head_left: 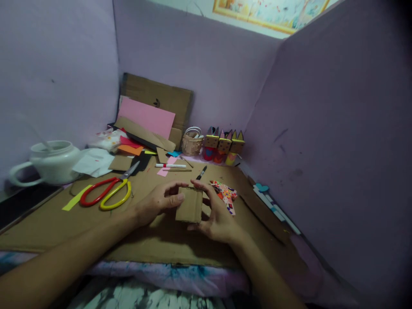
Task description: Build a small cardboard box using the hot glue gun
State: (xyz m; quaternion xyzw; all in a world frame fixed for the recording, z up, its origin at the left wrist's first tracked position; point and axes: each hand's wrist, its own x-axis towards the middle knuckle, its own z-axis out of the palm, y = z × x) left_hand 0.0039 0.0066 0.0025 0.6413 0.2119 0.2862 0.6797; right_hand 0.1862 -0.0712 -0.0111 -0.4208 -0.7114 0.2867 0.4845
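A small box-like piece of brown cardboard [189,206] is held between both hands, above the cardboard sheet [154,249] that covers the table. My left hand [161,201] grips its left side, with the thumb on the face and the fingers at the top edge. My right hand [215,214] holds its right side, fingers at the top and bottom edges. Just behind the hands lies a black pen [201,172]. To the right of the piece is a patterned, colourful cutout [226,192], partly behind my right hand.
Scissors [106,193] with red and yellow handles lie left, near a white mug [54,161]. Papers, pink card [146,118], a small basket [192,143] and eared cardboard figures [224,143] stand at the back. A dark strip [265,216] lies right.
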